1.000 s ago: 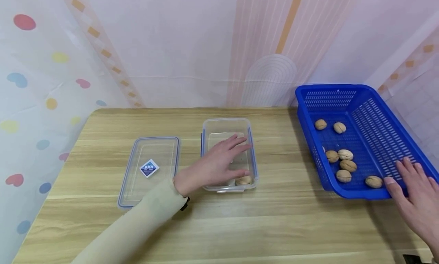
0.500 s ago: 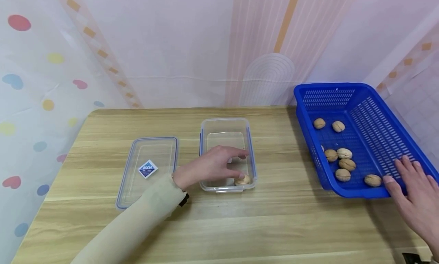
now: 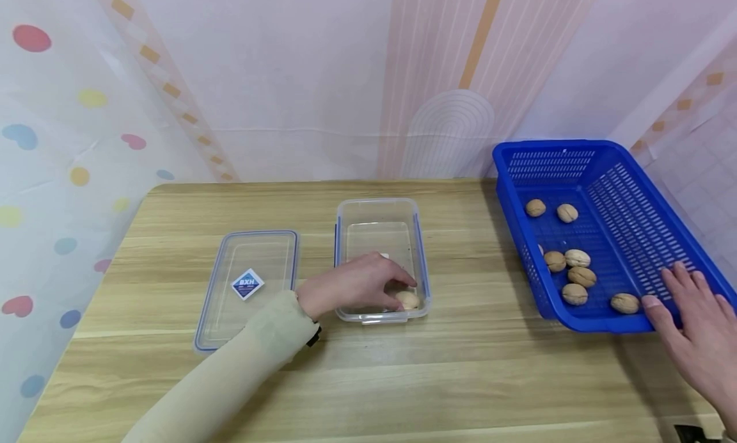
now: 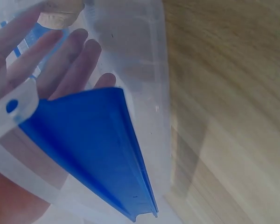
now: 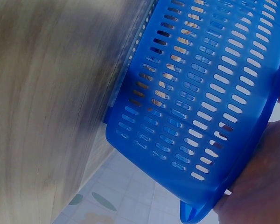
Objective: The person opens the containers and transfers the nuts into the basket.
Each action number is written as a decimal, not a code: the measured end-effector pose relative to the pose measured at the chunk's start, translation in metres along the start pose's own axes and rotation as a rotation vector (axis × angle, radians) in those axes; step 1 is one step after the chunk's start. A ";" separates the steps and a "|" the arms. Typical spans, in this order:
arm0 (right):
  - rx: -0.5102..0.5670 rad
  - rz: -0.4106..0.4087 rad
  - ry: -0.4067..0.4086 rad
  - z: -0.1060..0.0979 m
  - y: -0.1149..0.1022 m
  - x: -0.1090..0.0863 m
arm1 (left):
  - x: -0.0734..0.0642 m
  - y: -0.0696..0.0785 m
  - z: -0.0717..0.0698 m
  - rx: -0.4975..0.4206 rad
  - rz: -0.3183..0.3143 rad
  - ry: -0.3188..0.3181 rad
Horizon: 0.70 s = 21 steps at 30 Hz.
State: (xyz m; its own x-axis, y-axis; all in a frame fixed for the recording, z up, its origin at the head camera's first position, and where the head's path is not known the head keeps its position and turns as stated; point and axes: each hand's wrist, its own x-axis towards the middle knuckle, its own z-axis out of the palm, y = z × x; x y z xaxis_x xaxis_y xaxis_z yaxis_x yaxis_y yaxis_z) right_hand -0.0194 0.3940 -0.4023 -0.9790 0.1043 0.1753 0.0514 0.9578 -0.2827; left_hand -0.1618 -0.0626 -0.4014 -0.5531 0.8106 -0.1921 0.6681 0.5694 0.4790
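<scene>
My left hand [image 3: 359, 283] reaches into a clear plastic food container [image 3: 380, 203], thumb and fingers curled about a walnut [image 3: 409, 300] in its near right corner. In the left wrist view that walnut [image 4: 60, 18] shows beside the fingertips, seen partly through the container's wall and its blue side latch [image 4: 88, 144]. My right hand [image 3: 699, 340] rests over the near right rim of a blue plastic basket [image 3: 622, 238], fingers fairly straight. Several walnuts [image 3: 581, 276] lie in the basket. From the right wrist view, the basket's slotted wall [image 5: 196, 93] hides most of the contents.
The container's clear lid [image 3: 259, 328], with a blue-and-white label [image 3: 247, 284], lies on the wooden table [image 3: 403, 372] left of the container. A patterned sheet [image 3: 299, 78] hangs behind the table.
My left hand has lowered into the container, and its spread fingers have closed in around the walnut. The right hand stays on the basket's rim. The view shifted slightly.
</scene>
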 end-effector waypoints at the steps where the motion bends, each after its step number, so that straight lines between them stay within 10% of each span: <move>1: 0.003 -0.003 0.002 0.000 0.000 0.000 | 0.000 0.000 0.000 0.001 0.008 -0.001; 21: -0.002 -0.005 -0.003 -0.001 0.000 0.000 | -0.005 -0.004 0.000 -0.041 0.055 0.057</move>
State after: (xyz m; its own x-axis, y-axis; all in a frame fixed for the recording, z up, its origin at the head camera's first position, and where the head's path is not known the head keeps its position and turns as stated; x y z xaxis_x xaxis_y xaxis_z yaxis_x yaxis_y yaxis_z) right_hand -0.0191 0.3942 -0.4014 -0.9797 0.0992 0.1741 0.0474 0.9589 -0.2797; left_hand -0.1619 -0.0695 -0.4024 -0.5444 0.8308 -0.1159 0.6781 0.5172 0.5222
